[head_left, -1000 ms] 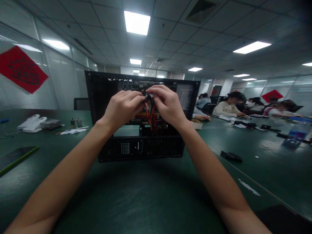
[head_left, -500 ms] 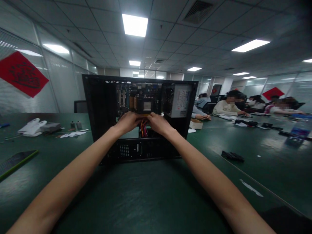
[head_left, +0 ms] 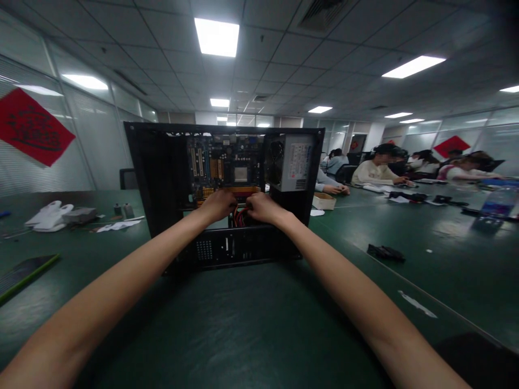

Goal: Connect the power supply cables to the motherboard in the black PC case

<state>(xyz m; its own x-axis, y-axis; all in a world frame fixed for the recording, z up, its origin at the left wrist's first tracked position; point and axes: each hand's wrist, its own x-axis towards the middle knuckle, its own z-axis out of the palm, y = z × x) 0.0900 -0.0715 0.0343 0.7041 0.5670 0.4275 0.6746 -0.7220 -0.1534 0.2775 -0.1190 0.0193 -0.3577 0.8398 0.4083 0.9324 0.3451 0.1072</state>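
Note:
A black computer case (head_left: 221,246) lies on its side on the green table, its open side facing me. Inside it are a motherboard (head_left: 225,162) with yellow and red memory slots (head_left: 244,191), and a power supply (head_left: 294,165) at the right. My left hand (head_left: 220,204) is in the case at the board's lower edge, fingers curled. Close by on the right, my right hand (head_left: 261,207) is also closed, just below the slots. Red and dark cables (head_left: 240,217) hang between and below the hands. What the fingertips hold, if anything, is hidden.
White plastic bags (head_left: 51,217), a grey box (head_left: 80,215) and a green-edged panel (head_left: 28,273) lie to the left. On the right are a small open box (head_left: 324,201), a black bundle (head_left: 386,252) and a water bottle (head_left: 500,200). Several people sit farther back.
My hands have come slightly down and apart from the memory slots, with fingers now more curled. More of the yellow and red slots shows. The view has shifted slightly.

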